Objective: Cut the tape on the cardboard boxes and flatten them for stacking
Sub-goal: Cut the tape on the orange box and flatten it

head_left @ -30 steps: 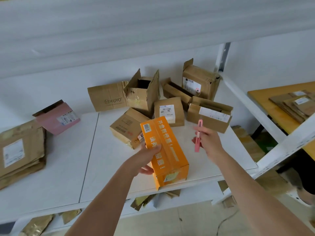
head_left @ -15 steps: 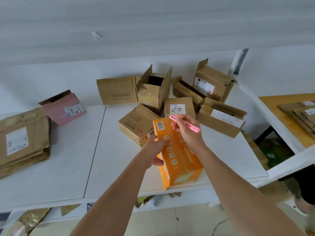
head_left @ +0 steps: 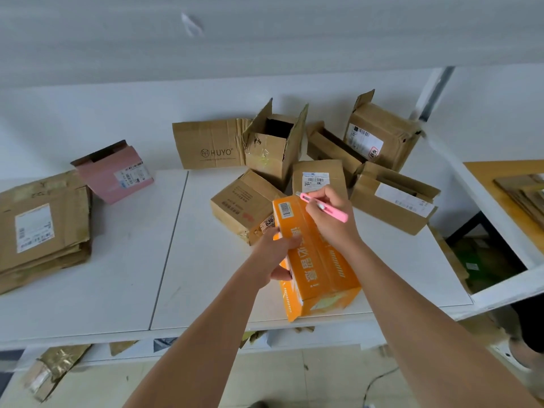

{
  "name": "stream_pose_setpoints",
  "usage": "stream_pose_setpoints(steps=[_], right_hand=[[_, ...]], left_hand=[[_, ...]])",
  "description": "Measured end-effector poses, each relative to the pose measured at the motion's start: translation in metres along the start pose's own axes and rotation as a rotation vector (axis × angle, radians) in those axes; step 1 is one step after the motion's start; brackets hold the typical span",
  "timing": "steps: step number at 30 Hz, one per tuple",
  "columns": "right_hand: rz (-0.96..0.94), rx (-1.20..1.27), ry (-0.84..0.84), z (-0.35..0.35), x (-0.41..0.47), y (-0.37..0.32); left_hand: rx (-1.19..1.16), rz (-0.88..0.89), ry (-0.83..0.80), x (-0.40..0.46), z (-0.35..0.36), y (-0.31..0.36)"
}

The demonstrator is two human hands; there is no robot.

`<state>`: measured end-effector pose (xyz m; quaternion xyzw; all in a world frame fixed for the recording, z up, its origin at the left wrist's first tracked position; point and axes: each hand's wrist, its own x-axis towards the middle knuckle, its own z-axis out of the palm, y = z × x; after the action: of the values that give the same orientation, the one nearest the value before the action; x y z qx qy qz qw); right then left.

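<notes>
Cardboard lies flattened in a stack at the far left of the white desk, with a pink box tipped just behind it, near the wall. Toward the middle, a flat brown panel printed HUYO leans against the wall, and beside it an open brown box stands upright with its flaps raised. A closed brown box lies tilted in front of that one. At the near edge of the desk sits the orange box, lying lengthwise and pointing away from the person. The left hand grips its left side, fingers curled around the edge and thumb on top. The right hand pinches a pink utility knife like a pen, its tip touching the far end of the orange box's top. Behind the hands a small labelled box stands upright. Further right are an open long box with a white label, and a taller labelled box leaning by the wall. More flattened cardboard rests on a wooden surface at the far right.
</notes>
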<state>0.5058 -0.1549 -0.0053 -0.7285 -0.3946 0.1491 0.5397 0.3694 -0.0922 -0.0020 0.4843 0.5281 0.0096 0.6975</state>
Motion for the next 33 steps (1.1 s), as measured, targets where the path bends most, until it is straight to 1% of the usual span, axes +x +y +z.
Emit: stream_pose_setpoints(steps=[5,8,11,16,18,25,26,30,32,33], right_hand=[[-0.070,-0.120,-0.012,0.004,0.002,0.002],[-0.108,-0.135,-0.047,0.006,0.004,0.005],[-0.168,-0.157,-0.123,0.011,0.001,0.008],[-0.206,-0.178,-0.154,0.016,-0.002,0.013],[-0.189,-0.174,-0.160,0.013,-0.001,0.013],[-0.090,-0.154,-0.093,-0.014,-0.006,0.020],[-0.066,-0.119,-0.071,-0.017,-0.007,0.020],[0.036,0.142,0.016,-0.020,-0.014,0.025],[0.093,0.157,0.036,-0.010,-0.025,0.039],[0.112,0.158,0.076,-0.005,-0.032,0.046]], left_hand=[[-0.007,-0.003,0.005,-0.003,0.001,0.001],[-0.021,0.008,0.014,-0.005,0.002,-0.002],[-0.039,0.014,0.049,-0.003,0.004,-0.015],[-0.032,-0.001,0.085,-0.001,0.003,-0.024],[-0.018,0.008,0.077,-0.002,0.003,-0.021],[0.000,0.031,-0.019,-0.006,0.018,-0.015],[0.011,0.037,-0.020,-0.004,0.022,-0.016],[0.039,0.040,-0.003,0.000,0.022,-0.019],[0.079,0.053,0.029,0.003,0.013,-0.023],[0.108,0.055,0.045,0.003,0.009,-0.025]])
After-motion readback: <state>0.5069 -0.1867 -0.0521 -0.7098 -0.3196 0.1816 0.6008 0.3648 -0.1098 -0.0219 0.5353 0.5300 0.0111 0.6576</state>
